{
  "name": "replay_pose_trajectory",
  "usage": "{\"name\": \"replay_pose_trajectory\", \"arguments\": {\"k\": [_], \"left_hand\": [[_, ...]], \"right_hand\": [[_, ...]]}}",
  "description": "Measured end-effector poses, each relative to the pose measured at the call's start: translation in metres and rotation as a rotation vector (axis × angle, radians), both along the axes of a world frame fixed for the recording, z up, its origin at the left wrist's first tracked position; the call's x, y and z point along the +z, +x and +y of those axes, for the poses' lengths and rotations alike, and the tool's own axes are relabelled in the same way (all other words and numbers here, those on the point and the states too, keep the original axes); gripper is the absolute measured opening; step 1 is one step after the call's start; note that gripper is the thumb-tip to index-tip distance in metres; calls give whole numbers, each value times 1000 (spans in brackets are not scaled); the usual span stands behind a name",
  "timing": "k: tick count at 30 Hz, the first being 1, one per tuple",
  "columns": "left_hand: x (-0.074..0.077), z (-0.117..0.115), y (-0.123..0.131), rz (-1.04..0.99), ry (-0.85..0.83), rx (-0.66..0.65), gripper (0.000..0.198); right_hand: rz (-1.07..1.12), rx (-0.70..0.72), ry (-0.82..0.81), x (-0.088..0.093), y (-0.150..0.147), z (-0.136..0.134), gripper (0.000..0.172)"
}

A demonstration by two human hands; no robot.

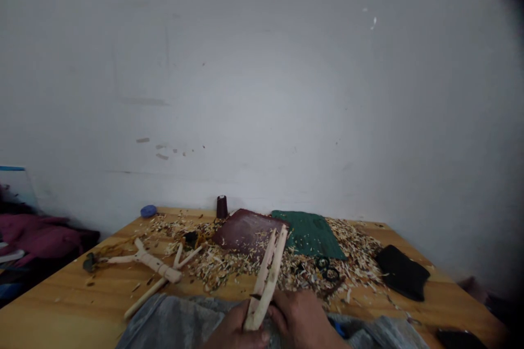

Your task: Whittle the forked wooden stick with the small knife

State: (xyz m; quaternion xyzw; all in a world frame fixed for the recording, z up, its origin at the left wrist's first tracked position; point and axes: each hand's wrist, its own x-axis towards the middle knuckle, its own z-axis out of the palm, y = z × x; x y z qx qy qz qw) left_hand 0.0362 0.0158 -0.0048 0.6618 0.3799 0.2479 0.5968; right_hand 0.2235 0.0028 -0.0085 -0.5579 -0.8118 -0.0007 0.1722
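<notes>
Free wooden tabletop (53,308) left of the left hand (235,327), a forked stick (153,264) probably the nearest obstacle

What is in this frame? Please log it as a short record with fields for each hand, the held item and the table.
Left hand: grips the lower end of a pale forked wooden piece
Right hand: holds the same piece
Below hands: grey cloth
Table: wooden table
On table: wood shavings, dark red mat, green mat, black-handled scissors, black cloth, Y-shaped wooden carving
</notes>
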Motion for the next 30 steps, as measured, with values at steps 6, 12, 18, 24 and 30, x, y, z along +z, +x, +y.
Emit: {"name": "replay_pose_trajectory", "arguments": {"k": [6, 12, 18, 24, 30], "left_hand": [[8, -4, 3, -50, -13, 1, 48], [-5, 3, -2, -23, 23, -27, 51], [-12, 3, -2, -4, -7, 7, 54], [-10, 3, 2, -66, -4, 16, 57], [-9, 1, 1, -63, -17, 33, 53]], "right_hand": [[20, 76, -15, 0, -6, -2, 17], [45, -115, 19, 3, 11, 6, 22], [5, -158, 44, 1, 17, 10, 24], [-19, 28, -18, 0, 0, 0, 17], [-49, 72, -57, 4, -8, -4, 18]]}}
